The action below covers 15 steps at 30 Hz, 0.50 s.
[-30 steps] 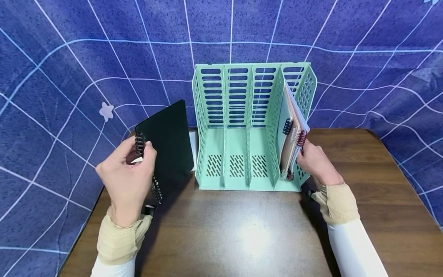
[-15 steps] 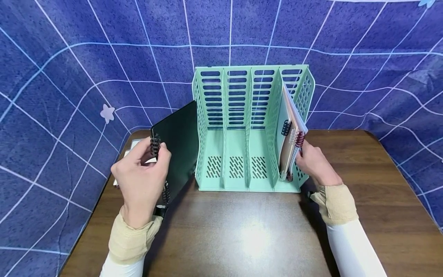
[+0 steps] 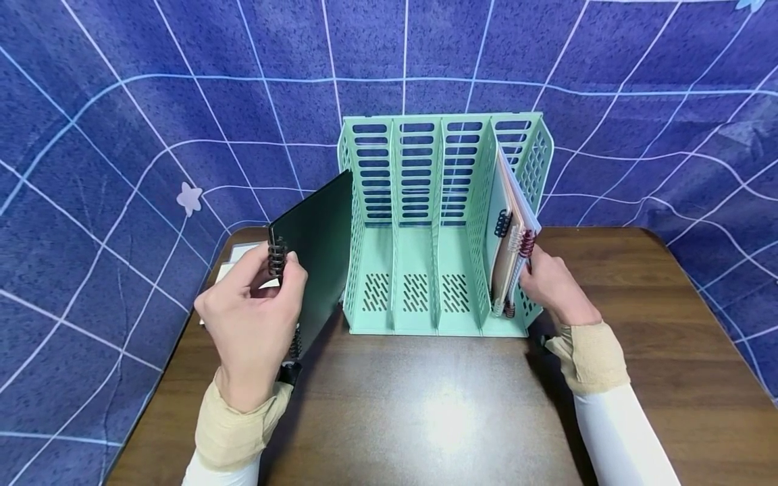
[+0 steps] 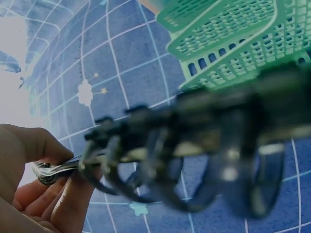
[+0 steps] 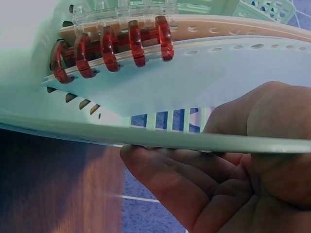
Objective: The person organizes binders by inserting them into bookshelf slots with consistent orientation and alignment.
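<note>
Left grip (image 3: 252, 317) pinches notebook (image 3: 322, 256) over table (image 3: 377, 405), blue cloth (image 3: 225, 108) behind.

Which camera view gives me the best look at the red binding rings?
The right wrist view: five red binding rings appear large and distinct there. The head view shows two small dark red clusters in the rightmost compartment of the green rack. The left wrist view shows none.

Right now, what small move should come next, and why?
Perhaps lift the black notebook slightly: the left hand pinches it, and in the head view its far edge overlaps the left wall of the green rack, which might block a shift right.
</note>
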Available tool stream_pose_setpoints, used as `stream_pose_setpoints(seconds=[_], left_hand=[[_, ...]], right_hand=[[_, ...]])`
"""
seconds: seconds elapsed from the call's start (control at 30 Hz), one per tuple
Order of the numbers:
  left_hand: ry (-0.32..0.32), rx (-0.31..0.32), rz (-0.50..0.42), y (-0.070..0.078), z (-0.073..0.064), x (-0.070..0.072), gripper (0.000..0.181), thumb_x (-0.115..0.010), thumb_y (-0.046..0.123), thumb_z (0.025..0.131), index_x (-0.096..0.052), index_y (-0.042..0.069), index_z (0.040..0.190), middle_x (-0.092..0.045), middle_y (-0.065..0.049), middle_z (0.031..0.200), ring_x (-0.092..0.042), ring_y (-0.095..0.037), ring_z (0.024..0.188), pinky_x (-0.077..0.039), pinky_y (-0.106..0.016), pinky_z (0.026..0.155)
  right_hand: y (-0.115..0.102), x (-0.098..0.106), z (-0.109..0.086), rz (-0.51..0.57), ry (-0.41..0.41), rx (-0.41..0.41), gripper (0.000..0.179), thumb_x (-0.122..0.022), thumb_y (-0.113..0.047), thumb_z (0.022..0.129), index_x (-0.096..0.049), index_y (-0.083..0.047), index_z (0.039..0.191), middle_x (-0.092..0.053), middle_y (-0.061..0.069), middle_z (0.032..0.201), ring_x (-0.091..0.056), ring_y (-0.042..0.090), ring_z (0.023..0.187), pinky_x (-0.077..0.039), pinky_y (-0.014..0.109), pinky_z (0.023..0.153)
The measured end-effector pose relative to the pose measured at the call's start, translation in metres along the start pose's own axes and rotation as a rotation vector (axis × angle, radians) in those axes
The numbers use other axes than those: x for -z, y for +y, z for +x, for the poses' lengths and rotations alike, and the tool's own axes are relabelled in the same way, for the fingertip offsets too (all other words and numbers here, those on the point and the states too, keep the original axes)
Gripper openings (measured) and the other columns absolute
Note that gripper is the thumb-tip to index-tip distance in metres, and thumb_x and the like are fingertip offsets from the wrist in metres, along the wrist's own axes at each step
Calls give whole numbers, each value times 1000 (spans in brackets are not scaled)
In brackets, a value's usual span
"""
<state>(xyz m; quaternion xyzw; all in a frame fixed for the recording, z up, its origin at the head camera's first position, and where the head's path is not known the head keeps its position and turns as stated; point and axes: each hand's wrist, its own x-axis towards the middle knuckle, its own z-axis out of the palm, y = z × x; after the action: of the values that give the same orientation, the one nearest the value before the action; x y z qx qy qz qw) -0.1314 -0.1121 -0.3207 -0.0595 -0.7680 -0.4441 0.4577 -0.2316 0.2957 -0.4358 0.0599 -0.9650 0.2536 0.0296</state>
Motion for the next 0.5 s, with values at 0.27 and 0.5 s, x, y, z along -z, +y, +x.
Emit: stream_pose_setpoints(seconds=[0.27,0.5], left_hand=[[20,-15,-57,18,-2,-2,10,-74,6,87,-81,7,93,-77,-5,79,-64,1,63,-47,-10,57],[-40,16,-150,30,-7,-17,9,-74,5,88,-81,8,92,-77,-2,81,-68,-2,63,-49,-11,54]], right_hand=[[-1,1,0,5,1,2,40,-40,-20,106,-49,8,132,-64,37,108,-61,46,91,-47,62,82],[0,-1,0,6,6,-5,38,-41,-21,106,-50,6,131,-64,36,106,-61,46,92,-47,62,82]])
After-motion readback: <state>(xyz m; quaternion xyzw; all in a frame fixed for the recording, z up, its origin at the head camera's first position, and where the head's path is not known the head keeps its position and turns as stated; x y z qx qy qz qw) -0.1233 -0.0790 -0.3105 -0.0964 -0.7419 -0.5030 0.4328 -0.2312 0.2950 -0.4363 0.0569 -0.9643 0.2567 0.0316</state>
